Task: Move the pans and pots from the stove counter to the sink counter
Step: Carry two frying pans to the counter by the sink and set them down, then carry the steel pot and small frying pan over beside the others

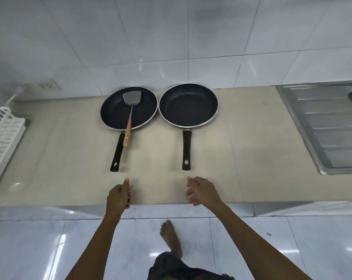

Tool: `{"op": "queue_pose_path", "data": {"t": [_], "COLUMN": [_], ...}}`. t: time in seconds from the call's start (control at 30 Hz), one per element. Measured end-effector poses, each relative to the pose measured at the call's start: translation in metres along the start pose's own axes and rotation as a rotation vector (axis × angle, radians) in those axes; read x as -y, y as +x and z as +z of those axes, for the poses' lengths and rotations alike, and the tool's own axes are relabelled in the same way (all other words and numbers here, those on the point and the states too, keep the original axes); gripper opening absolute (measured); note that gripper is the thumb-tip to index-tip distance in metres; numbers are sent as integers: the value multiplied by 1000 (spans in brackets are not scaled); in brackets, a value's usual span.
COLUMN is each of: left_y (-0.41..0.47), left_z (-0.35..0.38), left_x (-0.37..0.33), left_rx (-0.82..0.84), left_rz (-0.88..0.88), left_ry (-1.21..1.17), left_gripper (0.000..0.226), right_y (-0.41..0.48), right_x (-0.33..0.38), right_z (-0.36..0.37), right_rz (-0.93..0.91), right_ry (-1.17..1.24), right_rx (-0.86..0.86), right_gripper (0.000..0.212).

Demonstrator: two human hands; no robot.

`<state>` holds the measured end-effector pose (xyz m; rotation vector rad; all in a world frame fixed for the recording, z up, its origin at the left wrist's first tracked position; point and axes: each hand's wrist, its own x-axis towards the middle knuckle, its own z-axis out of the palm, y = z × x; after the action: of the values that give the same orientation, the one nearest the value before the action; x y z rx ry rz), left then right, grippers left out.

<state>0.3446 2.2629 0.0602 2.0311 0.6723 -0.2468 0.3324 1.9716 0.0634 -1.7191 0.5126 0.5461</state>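
Note:
Two black frying pans sit side by side on the beige counter [241, 138], handles pointing toward me. The left pan [114, 114] holds a metal spatula [130, 110] with a wooden handle resting over its rim. The right pan [188, 105] holds nothing. My left hand [118, 196] hovers just short of the left pan's handle tip, fingers loosely curled, thumb up, holding nothing. My right hand [203, 190] hovers just short of the right pan's handle tip, fingers spread, holding nothing.
A steel sink drainboard [324, 128] is set into the counter at the right. A white dish rack [1, 142] stands at the left edge. A wall socket [47, 85] sits on the tiled wall. My bare foot [171, 237] is on the tiled floor below.

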Motion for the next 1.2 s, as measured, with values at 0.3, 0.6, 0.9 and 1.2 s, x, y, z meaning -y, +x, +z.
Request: {"op": "queue_pose_path", "data": {"t": [0.3, 0.6, 0.9, 1.2], "left_y": [-220, -389, -537, -671], "left_z": [213, 416, 618, 832], "left_x": [-4, -135, -228, -336], "left_rx": [307, 537, 734, 843], "left_rz": [675, 1440, 1805, 1887], "left_ry": [761, 826, 822, 841], "left_gripper": [62, 78, 82, 87], "right_y": [-139, -279, -358, -396], "right_x": [-157, -245, -311, -365], "right_z": [-162, -376, -558, -786], "right_rz": [-449, -145, 190, 371], "right_ry": [-985, -1045, -846, -724], "right_rx": [-280, -811, -1088, -1217], "right_gripper": [49, 56, 62, 64]}}
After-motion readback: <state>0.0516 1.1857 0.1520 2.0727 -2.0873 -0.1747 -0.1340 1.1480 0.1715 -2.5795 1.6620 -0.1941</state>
